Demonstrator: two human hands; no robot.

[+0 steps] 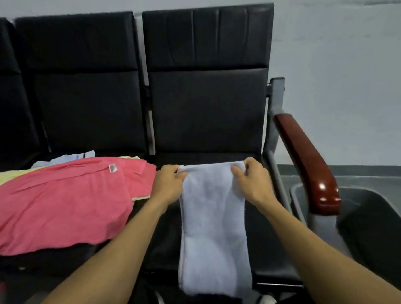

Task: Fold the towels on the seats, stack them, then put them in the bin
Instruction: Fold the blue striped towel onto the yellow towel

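A pale blue towel [214,227], folded into a long narrow strip, was laid lengthwise on the black seat [262,248] at the right end of the row. Its far edge was held at both corners. The far left corner was pinched by the left hand [168,185], the cloth caught between the thumb and the curled fingers [172,168]. The far right corner was gripped by the right hand [254,179] in the same manner, thumb on top of the cloth and the fingers bent over the edge. The rest of the strip ran back from the fingertips toward the person, passed between the two forearms, and hung over the front lip of the seat. Whether the far edge was lifted off the cushion or pressed flat on it could not be told, since the view was soft there.

Just left of the left hand, a pink towel [58,205] was spread loosely over the next seat, nearly touching the knuckles. Under it a yellow towel [8,177] showed at the far left, and a light blue towel [65,157] was seen behind them. To the right of the right hand, beyond a reddish wooden armrest [309,167], a grey bin [385,232] was set on the floor, well apart from the fingers.
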